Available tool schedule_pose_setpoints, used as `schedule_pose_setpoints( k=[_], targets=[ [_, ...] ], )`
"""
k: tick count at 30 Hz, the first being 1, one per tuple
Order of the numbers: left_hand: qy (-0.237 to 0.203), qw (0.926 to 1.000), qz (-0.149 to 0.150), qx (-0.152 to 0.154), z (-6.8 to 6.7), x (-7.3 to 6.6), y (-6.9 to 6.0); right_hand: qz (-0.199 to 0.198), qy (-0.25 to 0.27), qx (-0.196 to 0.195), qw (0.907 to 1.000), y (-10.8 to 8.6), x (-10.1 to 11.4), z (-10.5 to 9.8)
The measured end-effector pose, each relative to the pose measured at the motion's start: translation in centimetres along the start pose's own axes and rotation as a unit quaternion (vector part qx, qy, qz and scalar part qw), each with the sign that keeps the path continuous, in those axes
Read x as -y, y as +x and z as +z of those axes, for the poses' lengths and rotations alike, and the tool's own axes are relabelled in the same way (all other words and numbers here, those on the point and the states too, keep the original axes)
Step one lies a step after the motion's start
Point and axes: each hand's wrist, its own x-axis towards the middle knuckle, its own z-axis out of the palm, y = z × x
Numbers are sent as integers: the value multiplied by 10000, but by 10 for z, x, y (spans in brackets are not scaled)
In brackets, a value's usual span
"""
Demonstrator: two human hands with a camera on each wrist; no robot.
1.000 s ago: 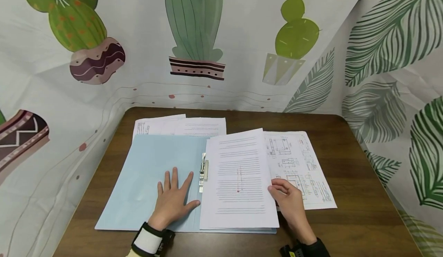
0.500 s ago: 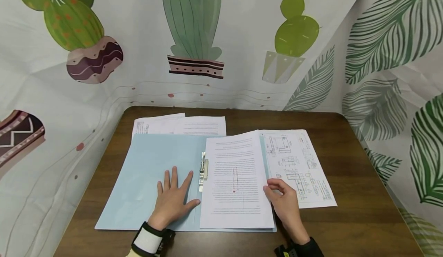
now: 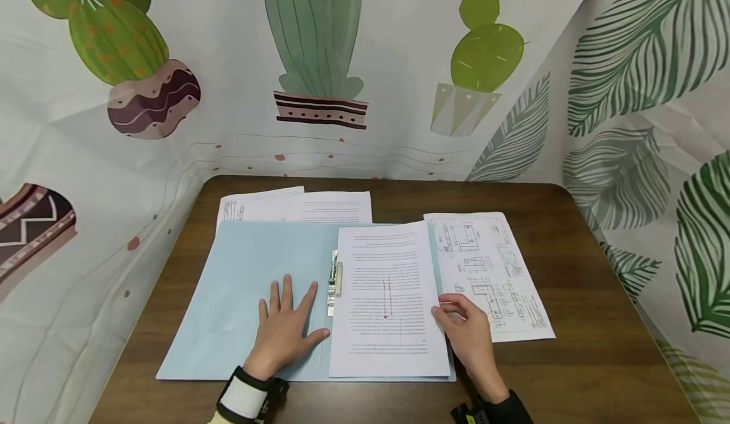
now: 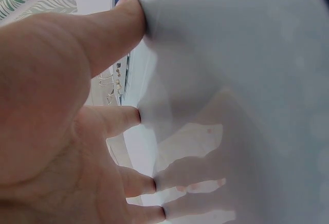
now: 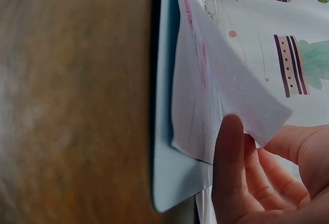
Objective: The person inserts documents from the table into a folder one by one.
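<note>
A light blue folder [image 3: 251,265] lies opened flat on the table, with a metal clip [image 3: 335,283] near its spine. Printed sheets [image 3: 393,284] lie on its right half. My left hand [image 3: 287,335] rests on the bare left cover, fingers spread straight; in the left wrist view its fingertips [image 4: 134,115] touch the shiny blue surface. At the right edge of the sheets, my right hand [image 3: 469,332] pinches paper between thumb and fingers. The right wrist view shows the paper's corner [image 5: 272,113] lifted at that hand, with red marks on a sheet beneath.
More printed papers [image 3: 336,207] stick out behind the folder. To its right lie sheets with technical drawings [image 3: 502,278], partly behind the right hand. The brown wooden table [image 3: 593,348] meets a cactus-print cloth [image 3: 228,113] at the back.
My right hand has shifted slightly left with the paper's edge, and the upper sheet has settled lower over the stack. A strip of blue folder now shows at right. The left hand stays put.
</note>
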Motion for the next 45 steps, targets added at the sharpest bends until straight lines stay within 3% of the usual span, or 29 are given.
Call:
schedule_pose_setpoints(
  k=[14, 26, 45],
  targets=[
    [-34, 10000, 24, -58, 5, 2, 0, -465, -1190, -50, 9918, -2, -2, -2],
    [-68, 10000, -6, -21, 2, 1, 1, -591, -1501, 271, 9865, -5, 1, -3],
    [-70, 10000, -11, -26, 3, 1, -1, -628, -1762, 281, 9820, -5, 3, -2]
  ],
)
